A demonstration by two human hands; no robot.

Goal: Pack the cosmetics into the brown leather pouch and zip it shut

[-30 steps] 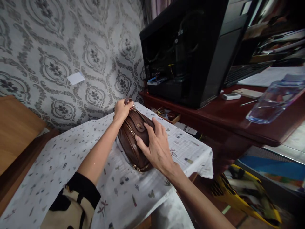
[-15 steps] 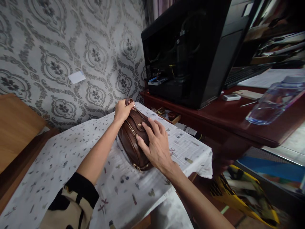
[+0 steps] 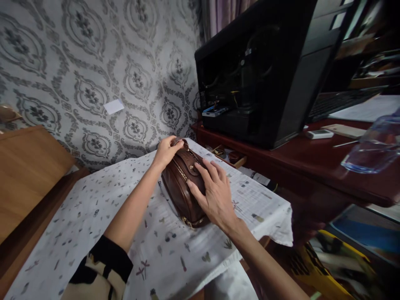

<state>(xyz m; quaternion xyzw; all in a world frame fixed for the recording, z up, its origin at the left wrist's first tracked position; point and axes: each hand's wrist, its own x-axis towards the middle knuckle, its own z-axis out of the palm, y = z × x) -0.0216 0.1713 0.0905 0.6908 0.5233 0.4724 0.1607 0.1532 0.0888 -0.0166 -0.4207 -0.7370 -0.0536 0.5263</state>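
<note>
A brown leather bag with gold zippers lies on a white patterned cloth. My left hand is closed around the bag's far end, by its short handle, thumb on top and the other fingers mostly hidden. Spread over the bag's right side, my right hand rests with its fingers apart, the fingertips near a round gold stud. Both zippers along the top look closed. A gold zipper pull hangs at the near end.
Right of the cloth stands a dark red desk carrying a black computer case, a keyboard and a clear plastic bottle. Below it, a small drawer is partly pulled out. A wooden panel borders the left side.
The camera view has turned slightly left, so everything appears farther right. My left hand now lies flatter over the handle, which stood up more before. My right hand keeps its place on the bag.
</note>
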